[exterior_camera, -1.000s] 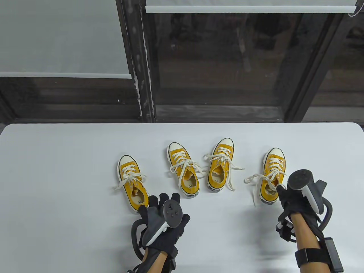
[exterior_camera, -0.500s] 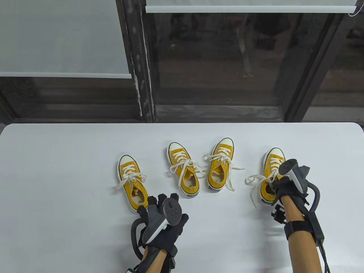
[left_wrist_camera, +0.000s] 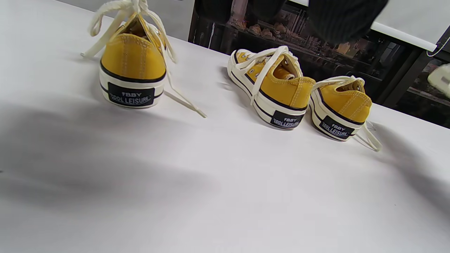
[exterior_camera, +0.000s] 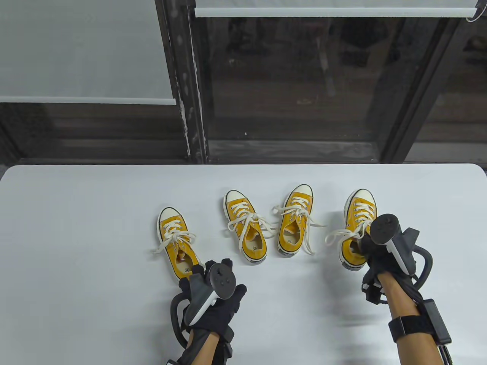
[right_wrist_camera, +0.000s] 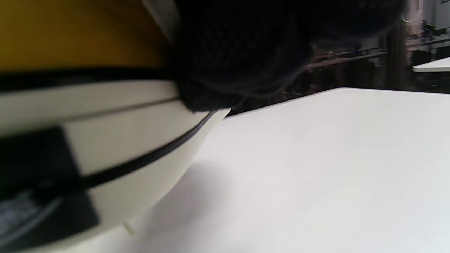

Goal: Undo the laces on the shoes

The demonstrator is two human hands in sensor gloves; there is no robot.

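Shifted leftward, the rightmost shoe [exterior_camera: 355,232] sits heel-first in the right hand [exterior_camera: 380,254], which grips its collar.

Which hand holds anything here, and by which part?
The right hand grips the rightmost shoe at its heel. The left hand holds nothing.

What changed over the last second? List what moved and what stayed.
The right hand went to the heel of the rightmost shoe, took hold of it and swung it leftward. The left hand drifted slightly left. The other three shoes stayed put.
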